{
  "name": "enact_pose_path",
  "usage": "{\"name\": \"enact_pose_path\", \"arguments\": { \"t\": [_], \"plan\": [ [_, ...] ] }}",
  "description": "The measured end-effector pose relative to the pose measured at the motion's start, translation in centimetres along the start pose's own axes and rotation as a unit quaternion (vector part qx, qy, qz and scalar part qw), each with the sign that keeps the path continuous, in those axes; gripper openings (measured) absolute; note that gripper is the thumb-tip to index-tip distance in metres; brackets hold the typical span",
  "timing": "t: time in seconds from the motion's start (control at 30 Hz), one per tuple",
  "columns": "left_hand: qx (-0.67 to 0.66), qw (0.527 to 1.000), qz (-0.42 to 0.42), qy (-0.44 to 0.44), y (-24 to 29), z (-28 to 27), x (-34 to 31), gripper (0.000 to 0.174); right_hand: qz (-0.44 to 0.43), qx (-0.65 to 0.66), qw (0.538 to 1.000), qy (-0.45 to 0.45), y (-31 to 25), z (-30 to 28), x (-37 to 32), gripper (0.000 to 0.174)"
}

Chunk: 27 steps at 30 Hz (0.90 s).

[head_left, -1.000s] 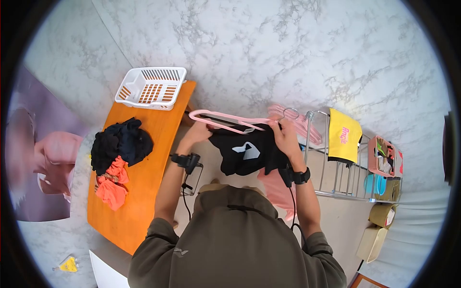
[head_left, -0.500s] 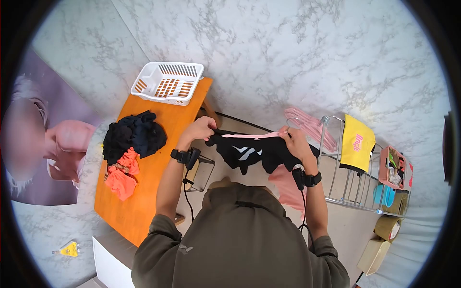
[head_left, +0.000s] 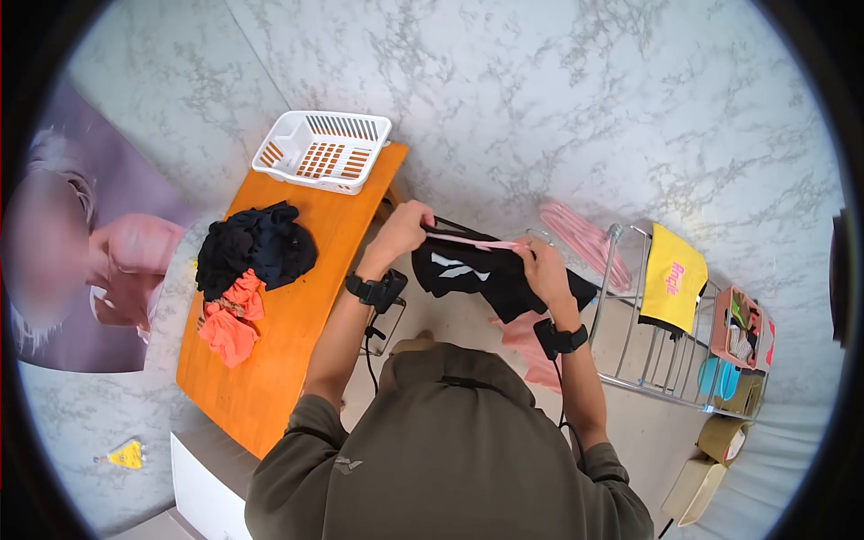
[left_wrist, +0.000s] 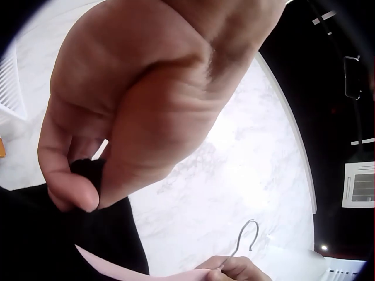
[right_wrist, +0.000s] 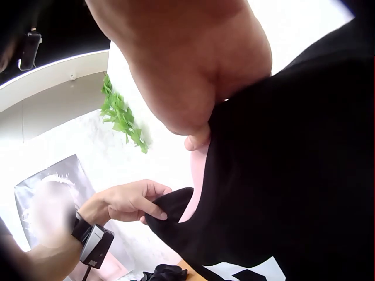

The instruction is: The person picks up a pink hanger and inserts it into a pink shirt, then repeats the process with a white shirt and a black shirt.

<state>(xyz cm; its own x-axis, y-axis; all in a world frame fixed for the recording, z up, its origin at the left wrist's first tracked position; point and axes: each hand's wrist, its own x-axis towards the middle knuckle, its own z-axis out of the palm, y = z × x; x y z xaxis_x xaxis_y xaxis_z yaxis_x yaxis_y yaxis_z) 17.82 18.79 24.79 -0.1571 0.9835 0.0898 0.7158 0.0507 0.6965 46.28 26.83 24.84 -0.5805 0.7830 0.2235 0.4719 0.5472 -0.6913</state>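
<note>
A black shirt (head_left: 508, 281) with a white print hangs between both hands in front of the body. My left hand (head_left: 402, 232) pinches the shirt's edge between thumb and fingers, seen close in the left wrist view. My right hand (head_left: 546, 270) holds a pink hanger (head_left: 468, 240) near its metal hook (left_wrist: 253, 234). One arm of the hanger lies inside the shirt's neck opening, and the rest of that arm is hidden by cloth. In the right wrist view, black fabric covers much of the hanger below the thumb.
On the left, an orange table (head_left: 297, 315) bears a white basket (head_left: 360, 187), dark clothes (head_left: 256, 247) and orange clothes (head_left: 229, 333). At the right stands a metal rack (head_left: 621, 360) with a yellow cloth (head_left: 670, 279) over it. Several pink hangers (head_left: 585, 238) are beside the rack.
The hanger, earlier lying largely outside above the shirt, now has its left end inside the neck opening. My left hand has shifted to the right in view, still gripping the shirt's edge.
</note>
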Motion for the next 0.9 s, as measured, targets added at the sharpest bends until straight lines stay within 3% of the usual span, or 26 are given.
{"name": "enact_pose_path", "arguments": {
  "t": [0.03,0.27,0.43,0.5,0.67,0.73,0.8,0.9],
  "plan": [
    [0.006,0.998,-0.053,-0.016,-0.4,-0.4,0.3,0.022,0.019,-0.003,1.0,0.008,0.1,-0.6,-0.1,0.02],
    [0.102,0.99,-0.092,-0.015,-1.8,0.0,0.0,0.018,0.03,-0.012,0.999,0.03,0.4,-1.4,-0.3,0.02],
    [0.101,0.992,-0.074,-0.01,-1.2,0.5,0.3,0.016,0.017,-0.048,0.998,0.045,0.8,-0.4,-0.6,0.02],
    [0.102,0.993,-0.063,-0.003,-1.3,0.4,0.3,0.016,0.05,-0.065,0.996,0.045,0.3,-0.7,-0.3,0.025],
    [0.12,0.98,-0.158,-0.005,-3.7,0.8,1.1,0.015,0.061,-0.017,0.998,0.0,-1.9,-2.5,-0.6,0.022],
    [0.119,0.982,-0.146,-0.005,-3.9,1.7,0.6,0.015,0.071,-0.009,0.997,-0.001,-2.5,-2.2,-0.5,0.022],
    [0.116,0.984,-0.134,-0.007,-4.0,2.3,0.4,0.015,0.019,-0.026,0.998,0.05,-2.0,-1.4,-0.7,0.021],
    [0.073,0.992,-0.104,-0.004,-4.3,2.2,0.4,0.017,0.016,-0.074,0.997,0.018,-0.9,-0.2,-1.3,0.019]
  ]
}}
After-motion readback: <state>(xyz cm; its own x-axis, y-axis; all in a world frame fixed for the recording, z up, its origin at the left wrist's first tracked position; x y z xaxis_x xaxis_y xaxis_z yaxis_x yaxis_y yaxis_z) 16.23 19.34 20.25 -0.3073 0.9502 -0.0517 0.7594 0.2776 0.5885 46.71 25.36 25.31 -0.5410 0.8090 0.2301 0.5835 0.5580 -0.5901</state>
